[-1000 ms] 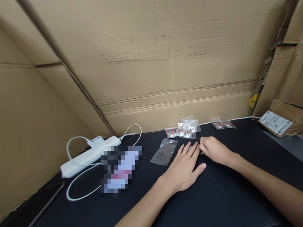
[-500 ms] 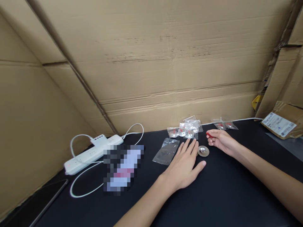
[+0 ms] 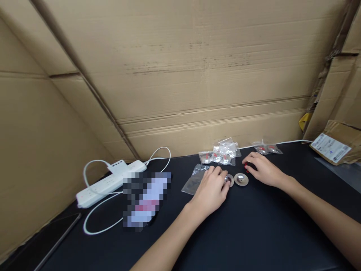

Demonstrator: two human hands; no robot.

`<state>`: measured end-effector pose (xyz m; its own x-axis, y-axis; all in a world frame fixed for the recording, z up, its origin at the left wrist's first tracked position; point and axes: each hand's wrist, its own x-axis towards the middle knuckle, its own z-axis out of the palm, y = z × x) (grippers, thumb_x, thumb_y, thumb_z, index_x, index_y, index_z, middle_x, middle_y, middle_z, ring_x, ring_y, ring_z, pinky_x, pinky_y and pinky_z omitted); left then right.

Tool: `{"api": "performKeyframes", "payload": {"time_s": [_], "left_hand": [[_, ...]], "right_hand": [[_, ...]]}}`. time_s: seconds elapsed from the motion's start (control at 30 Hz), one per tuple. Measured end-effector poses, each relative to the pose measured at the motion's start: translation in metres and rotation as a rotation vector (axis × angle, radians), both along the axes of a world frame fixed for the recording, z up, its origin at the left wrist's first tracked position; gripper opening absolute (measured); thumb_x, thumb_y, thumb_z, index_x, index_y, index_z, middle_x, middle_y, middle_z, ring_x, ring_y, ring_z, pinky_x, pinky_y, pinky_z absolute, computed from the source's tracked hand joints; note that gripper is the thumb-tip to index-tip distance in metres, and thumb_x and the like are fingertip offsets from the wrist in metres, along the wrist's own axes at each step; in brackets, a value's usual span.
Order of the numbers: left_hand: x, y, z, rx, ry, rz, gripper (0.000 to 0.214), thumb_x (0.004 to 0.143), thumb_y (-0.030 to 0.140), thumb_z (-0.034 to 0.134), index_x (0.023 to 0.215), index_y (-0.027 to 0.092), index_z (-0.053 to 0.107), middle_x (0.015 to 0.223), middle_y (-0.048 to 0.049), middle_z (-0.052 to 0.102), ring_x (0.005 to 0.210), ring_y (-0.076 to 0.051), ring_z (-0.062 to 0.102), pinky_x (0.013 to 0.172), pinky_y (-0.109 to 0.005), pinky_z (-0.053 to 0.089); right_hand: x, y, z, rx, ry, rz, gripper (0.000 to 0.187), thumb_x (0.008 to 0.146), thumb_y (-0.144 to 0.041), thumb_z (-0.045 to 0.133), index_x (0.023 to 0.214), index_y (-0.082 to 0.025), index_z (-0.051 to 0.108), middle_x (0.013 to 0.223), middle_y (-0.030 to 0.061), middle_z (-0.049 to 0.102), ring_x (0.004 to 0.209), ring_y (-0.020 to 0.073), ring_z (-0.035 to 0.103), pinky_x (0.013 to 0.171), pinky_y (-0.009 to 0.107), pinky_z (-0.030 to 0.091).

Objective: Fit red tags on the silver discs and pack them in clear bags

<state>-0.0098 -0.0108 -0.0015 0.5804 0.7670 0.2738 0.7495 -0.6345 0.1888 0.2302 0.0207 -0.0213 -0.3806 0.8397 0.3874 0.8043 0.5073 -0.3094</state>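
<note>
Left grip is half curled at the left edge of one metal disc; whether it clasps it, I cannot tell. Right grip is partly open, a red cord at its fingertips, held or only touched, unclear. One second disc, silver, round, shiny in its middle, lies flat on the surface between both.

The discs looked like shiny metal, the flat pouch glossy clear plastic, the worktop smooth and matt, the wall scuffed cardboard.
</note>
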Motion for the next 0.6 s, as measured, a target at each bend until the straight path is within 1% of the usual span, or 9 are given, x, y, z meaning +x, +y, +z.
{"api": "performKeyframes", "payload": {"time_s": [0.1, 0.17, 0.3, 0.33, 0.4, 0.47, 0.53, 0.6], "left_hand": [[-0.001, 0.001, 0.0, 0.003, -0.001, 0.022, 0.027, 0.094, 0.026, 0.042, 0.106, 0.017, 0.065, 0.095, -0.0094, 0.058, 0.095, -0.026, 0.052, 0.087, -0.039, 0.043], [-0.001, 0.003, -0.002, -0.01, -0.025, 0.03, 0.025, 0.094, 0.025, 0.044, 0.103, 0.016, 0.065, 0.095, -0.0091, 0.057, 0.095, -0.025, 0.053, 0.087, -0.038, 0.043], [0.0, 0.005, -0.005, -0.1, -0.149, 0.031, 0.021, 0.094, 0.021, 0.043, 0.097, 0.017, 0.064, 0.096, -0.0076, 0.056, 0.093, -0.022, 0.056, 0.083, -0.034, 0.046], [0.0, 0.005, -0.005, -0.119, -0.182, 0.032, 0.02, 0.093, 0.019, 0.044, 0.095, 0.018, 0.064, 0.095, -0.0071, 0.056, 0.092, -0.022, 0.056, 0.082, -0.033, 0.046], [0.001, 0.006, -0.006, -0.137, -0.24, 0.036, 0.016, 0.092, 0.018, 0.046, 0.092, 0.018, 0.062, 0.095, -0.0065, 0.057, 0.091, -0.021, 0.057, 0.081, -0.032, 0.046], [0.0, 0.007, -0.006, -0.152, -0.298, 0.032, 0.011, 0.09, 0.017, 0.048, 0.088, 0.018, 0.059, 0.092, -0.0058, 0.06, 0.088, -0.02, 0.058, 0.078, -0.031, 0.045], [0.0, 0.009, -0.007, -0.191, -0.369, 0.021, 0.008, 0.089, 0.016, 0.049, 0.087, 0.019, 0.056, 0.085, -0.0042, 0.062, 0.081, -0.019, 0.06, 0.073, -0.03, 0.045], [0.0, 0.012, -0.009, -0.265, -0.464, 0.026, 0.007, 0.09, 0.017, 0.048, 0.088, 0.019, 0.055, 0.075, -0.0017, 0.062, 0.069, -0.017, 0.06, 0.065, -0.028, 0.044]], "right_hand": [[-0.002, -0.003, 0.007, 0.006, 0.028, 0.008, 0.015, 0.088, -0.021, 0.057, 0.101, -0.019, 0.066, 0.103, 0.0088, 0.061, 0.099, 0.0231, 0.055, 0.091, 0.037, 0.043], [-0.005, -0.008, 0.013, -0.043, 0.032, 0.065, 0.017, 0.087, -0.028, 0.062, 0.102, -0.02, 0.066, 0.101, 0.0074, 0.063, 0.097, 0.0231, 0.055, 0.088, 0.036, 0.043], [-0.013, -0.016, 0.02, -0.145, -0.027, 0.187, 0.033, 0.081, -0.043, 0.07, 0.106, -0.021, 0.066, 0.097, 0.0065, 0.064, 0.098, 0.0248, 0.053, 0.086, 0.036, 0.043], [-0.015, -0.018, 0.019, -0.157, -0.041, 0.193, 0.034, 0.08, -0.043, 0.071, 0.105, -0.021, 0.066, 0.098, 0.0068, 0.063, 0.098, 0.0249, 0.053, 0.086, 0.036, 0.042], [-0.017, -0.019, 0.017, -0.182, -0.046, 0.179, 0.031, 0.078, -0.04, 0.074, 0.1, -0.019, 0.064, 0.097, 0.0068, 0.061, 0.096, 0.0239, 0.053, 0.084, 0.034, 0.042], [-0.019, -0.02, 0.014, -0.212, -0.01, 0.155, 0.024, 0.078, -0.034, 0.073, 0.09, -0.018, 0.06, 0.092, 0.0049, 0.06, 0.09, 0.0208, 0.054, 0.077, 0.03, 0.042], [-0.02, -0.019, 0.013, -0.242, 0.045, 0.149, 0.017, 0.082, -0.029, 0.068, 0.082, -0.019, 0.055, 0.079, 0.0009, 0.058, 0.075, 0.0159, 0.053, 0.065, 0.025, 0.04], [-0.021, -0.019, 0.013, -0.272, 0.132, 0.164, 0.016, 0.086, -0.028, 0.063, 0.079, -0.019, 0.051, 0.067, -0.0027, 0.053, 0.061, 0.0118, 0.049, 0.056, 0.023, 0.035]]}}
